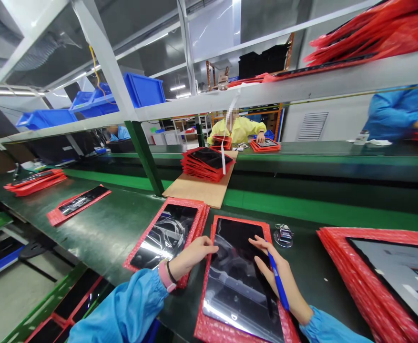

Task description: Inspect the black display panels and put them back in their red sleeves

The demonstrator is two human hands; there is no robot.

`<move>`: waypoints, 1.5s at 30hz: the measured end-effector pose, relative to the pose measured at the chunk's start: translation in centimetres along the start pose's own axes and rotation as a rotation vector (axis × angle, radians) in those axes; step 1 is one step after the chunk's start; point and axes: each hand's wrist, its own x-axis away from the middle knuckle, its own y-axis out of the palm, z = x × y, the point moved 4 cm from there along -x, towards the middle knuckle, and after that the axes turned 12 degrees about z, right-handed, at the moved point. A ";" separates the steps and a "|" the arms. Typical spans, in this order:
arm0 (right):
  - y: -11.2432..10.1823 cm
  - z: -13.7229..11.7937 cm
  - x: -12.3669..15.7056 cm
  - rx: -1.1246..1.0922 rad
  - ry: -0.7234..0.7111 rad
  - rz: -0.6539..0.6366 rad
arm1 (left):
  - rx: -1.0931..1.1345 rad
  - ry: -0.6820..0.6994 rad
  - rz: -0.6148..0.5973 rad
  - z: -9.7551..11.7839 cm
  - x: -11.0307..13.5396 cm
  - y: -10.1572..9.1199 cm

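A black glossy screen panel (237, 271) lies on a red bubble-wrap bag (216, 328) in front of me. At the panel's upper left edge is my left hand (190, 255), its fingers bent and pressed together; what they pinch, if anything, is hidden. My right hand (283, 271) reaches over the panel's right side, thumb and fingertips close to the glass. A blue pen (278, 281) is tucked in that hand, slanting down along the palm. Left of my left hand, another black panel (166, 233) rests on stacked red bags.
On the right sits a stack of red bags topped by a grey-faced panel (402, 276). A small round clear item (283, 236) lies nearby. Beyond are a cardboard sheet (209, 195) and a red-bagged stack (209, 164). A green post (144, 157) rises behind. Co-workers sit across.
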 end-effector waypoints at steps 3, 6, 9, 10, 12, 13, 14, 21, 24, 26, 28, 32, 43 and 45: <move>0.0 0.2 0.1 -0.017 0.012 0.017 | 0.098 0.016 -0.030 1.2 0.5 0.2; 0.0 0.3 0.1 -0.042 0.029 0.023 | 0.209 -0.037 -0.078 1.9 0.4 0.7; -0.2 0.4 0.2 -0.072 0.049 0.025 | 0.288 -0.076 -0.059 1.7 -0.6 1.4; -0.2 0.3 0.2 -0.083 0.055 0.026 | 0.305 -0.071 -0.053 1.6 -0.9 1.6; -0.3 0.2 0.2 -0.109 0.066 0.028 | 0.317 -0.046 -0.072 1.7 -1.4 2.2; -0.3 0.1 0.1 -0.123 0.072 0.032 | 0.315 -0.027 -0.093 1.8 -1.4 2.5; -0.3 -0.1 0.1 -0.137 0.078 0.038 | 0.313 -0.005 -0.115 2.0 -1.3 2.7; -1.2 -0.7 0.3 -0.240 0.154 0.119 | 0.292 0.119 -0.130 4.4 -0.8 0.9; -2.2 -0.3 0.5 -0.248 0.219 0.172 | 0.290 0.150 -0.071 5.5 -2.3 -3.4; -2.8 0.2 0.7 -0.253 0.264 0.195 | 0.283 0.148 -0.025 6.1 -3.7 -7.2; -3.2 0.7 0.9 -0.264 0.302 0.209 | 0.266 0.129 0.011 6.3 -5.1 -11.0; -3.0 1.5 1.2 -0.304 0.358 0.204 | 0.188 0.064 0.112 5.6 -7.3 -16.6; -2.1 -0.9 1.3 -0.339 0.393 0.090 | -0.041 0.094 0.374 4.6 -10.5 -18.4; -2.4 -1.5 1.7 -0.291 0.374 0.068 | -0.057 0.144 0.420 5.6 -10.4 -18.0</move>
